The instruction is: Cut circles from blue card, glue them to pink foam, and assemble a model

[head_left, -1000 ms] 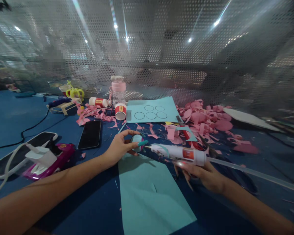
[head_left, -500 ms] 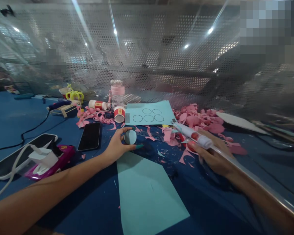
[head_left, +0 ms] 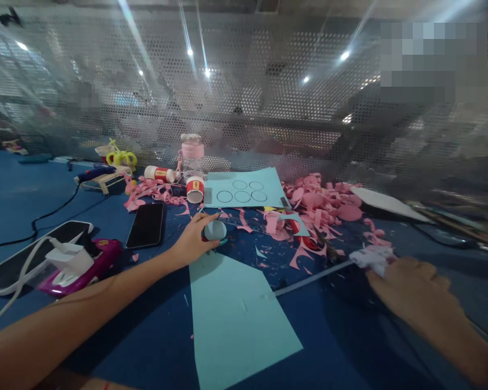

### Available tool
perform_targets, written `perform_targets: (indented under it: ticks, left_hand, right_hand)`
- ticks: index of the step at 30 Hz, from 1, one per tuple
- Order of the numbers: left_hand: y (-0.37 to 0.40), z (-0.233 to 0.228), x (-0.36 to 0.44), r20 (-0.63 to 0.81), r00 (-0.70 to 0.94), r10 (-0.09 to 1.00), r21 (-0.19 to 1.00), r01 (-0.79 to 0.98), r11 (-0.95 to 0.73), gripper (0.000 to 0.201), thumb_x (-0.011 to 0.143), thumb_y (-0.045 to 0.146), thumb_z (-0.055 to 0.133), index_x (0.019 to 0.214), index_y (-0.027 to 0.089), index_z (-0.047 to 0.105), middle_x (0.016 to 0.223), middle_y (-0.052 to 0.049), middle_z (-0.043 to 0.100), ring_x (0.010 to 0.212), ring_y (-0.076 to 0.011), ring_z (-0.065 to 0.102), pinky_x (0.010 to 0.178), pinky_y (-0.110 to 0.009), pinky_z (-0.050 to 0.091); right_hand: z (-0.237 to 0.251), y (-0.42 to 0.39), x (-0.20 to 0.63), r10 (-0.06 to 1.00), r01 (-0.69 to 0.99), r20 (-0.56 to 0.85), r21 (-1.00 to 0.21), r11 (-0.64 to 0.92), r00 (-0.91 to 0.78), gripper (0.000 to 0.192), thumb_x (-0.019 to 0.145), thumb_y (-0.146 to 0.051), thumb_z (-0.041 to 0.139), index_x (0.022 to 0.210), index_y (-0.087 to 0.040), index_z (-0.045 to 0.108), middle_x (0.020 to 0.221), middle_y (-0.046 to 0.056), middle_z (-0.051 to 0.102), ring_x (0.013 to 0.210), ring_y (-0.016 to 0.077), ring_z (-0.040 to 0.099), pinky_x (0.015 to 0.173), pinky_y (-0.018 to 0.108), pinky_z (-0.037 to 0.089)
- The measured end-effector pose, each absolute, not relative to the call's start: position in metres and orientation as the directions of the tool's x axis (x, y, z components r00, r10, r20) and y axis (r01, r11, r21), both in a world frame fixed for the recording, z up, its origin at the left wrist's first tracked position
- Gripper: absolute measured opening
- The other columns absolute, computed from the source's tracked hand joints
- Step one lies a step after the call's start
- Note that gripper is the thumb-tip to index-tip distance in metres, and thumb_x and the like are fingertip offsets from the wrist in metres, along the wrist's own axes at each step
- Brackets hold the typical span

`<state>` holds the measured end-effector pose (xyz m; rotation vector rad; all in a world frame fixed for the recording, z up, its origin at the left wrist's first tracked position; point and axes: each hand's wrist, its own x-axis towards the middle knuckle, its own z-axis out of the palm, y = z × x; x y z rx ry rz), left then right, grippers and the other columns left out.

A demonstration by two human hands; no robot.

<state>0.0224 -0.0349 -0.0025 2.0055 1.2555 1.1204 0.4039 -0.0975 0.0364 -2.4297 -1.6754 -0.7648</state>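
Disc [head_left: 215, 229] with pale blue face is at the far end of the near blue sheet [head_left: 239, 319], held between thumb and fingers of the left hand [head_left: 196, 240]. To the right, the right hand [head_left: 417, 287] is at the glue gun [head_left: 372, 259], blurred; I cannot tell whether its fingers close on it. Behind the disc lies second blue sheet [head_left: 250, 187], with five drawn circles, beside pink paper scraps [head_left: 319, 200].

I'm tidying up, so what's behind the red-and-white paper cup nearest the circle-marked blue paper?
Behind the cup stands a clear bottle with a pink collar, its upper part visible. The cup covers its base and whatever lies there.
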Motion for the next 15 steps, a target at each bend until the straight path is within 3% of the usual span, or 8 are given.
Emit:
perform_targets:
  ticks: [2,4,6,8,9,13,15]
  left_hand:
    - [-0.037,0.001,0.022,0.387,0.268,0.882,0.712,0.521,-0.470,0.061,0.070,0.020,0.063,0.127,0.020,0.044,0.115,-0.009,0.045,0.104,-0.0228,0.049,0.086,-0.038,0.046]
    - [-0.038,0.004,0.022,0.403,0.290,0.868,0.670,0.553,-0.496,0.061,0.071,0.019,0.061,0.129,0.019,0.042,0.117,-0.010,0.046,0.108,-0.0230,0.048,0.088,-0.037,0.045]
    - [-0.039,0.005,0.021,0.407,0.307,0.860,0.656,0.558,-0.509,0.063,0.071,0.018,0.061,0.130,0.019,0.040,0.120,-0.010,0.048,0.111,-0.0234,0.047,0.091,-0.038,0.043]
    - [-0.038,0.005,0.020,0.385,0.344,0.856,0.662,0.543,-0.516,0.067,0.070,0.018,0.061,0.132,0.020,0.036,0.121,-0.009,0.050,0.114,-0.0238,0.046,0.094,-0.040,0.041]
    - [-0.037,0.004,0.020,0.365,0.371,0.854,0.665,0.538,-0.518,0.070,0.070,0.018,0.062,0.134,0.021,0.034,0.122,-0.009,0.052,0.114,-0.0240,0.046,0.095,-0.041,0.040]
    - [-0.034,0.002,0.019,0.302,0.465,0.832,0.624,0.563,-0.541,0.074,0.071,0.017,0.061,0.137,0.020,0.027,0.130,-0.011,0.050,0.120,-0.0246,0.044,0.101,-0.045,0.033]
    - [-0.036,0.002,0.019,0.301,0.493,0.817,0.588,0.579,-0.566,0.073,0.073,0.018,0.060,0.138,0.019,0.025,0.137,-0.012,0.041,0.127,-0.0238,0.036,0.105,-0.044,0.027]
  right_hand:
    - [0.052,-0.098,0.385,0.829,0.886,0.478,0.193,-0.423,0.291,0.057,0.080,-0.040,0.034,0.104,0.008,0.053,0.089,0.035,0.052,0.090,0.0478,0.052,0.064,0.049,0.043]
    - [0.068,-0.094,0.365,0.835,0.933,0.534,0.214,-0.289,0.136,0.054,0.079,-0.036,0.037,0.108,0.008,0.050,0.098,0.034,0.051,0.100,0.0463,0.048,0.077,0.051,0.041]
    - [0.078,-0.083,0.345,0.850,0.974,0.493,0.203,0.095,-0.186,0.047,0.078,-0.033,0.041,0.110,0.000,0.052,0.106,0.026,0.055,0.106,0.0379,0.047,0.091,0.049,0.036]
    - [0.079,-0.064,0.323,0.798,0.881,0.385,0.107,0.461,-0.464,0.042,0.081,-0.034,0.043,0.114,-0.009,0.052,0.116,0.018,0.055,0.112,0.0295,0.046,0.096,0.042,0.036]
    - [0.077,-0.053,0.313,0.772,0.824,0.319,0.059,0.563,-0.550,0.044,0.081,-0.033,0.044,0.119,-0.011,0.049,0.123,0.016,0.052,0.117,0.0270,0.044,0.098,0.041,0.035]
    - [0.056,-0.008,0.279,0.746,0.749,0.093,-0.003,0.662,-0.659,0.061,0.072,-0.027,0.058,0.127,-0.005,0.043,0.133,0.020,0.044,0.124,0.0300,0.039,0.099,0.041,0.035]
    - [0.047,0.008,0.271,0.747,0.747,0.031,-0.032,0.664,-0.664,0.063,0.069,-0.025,0.060,0.127,-0.005,0.044,0.127,0.021,0.050,0.114,0.0303,0.050,0.093,0.039,0.041]
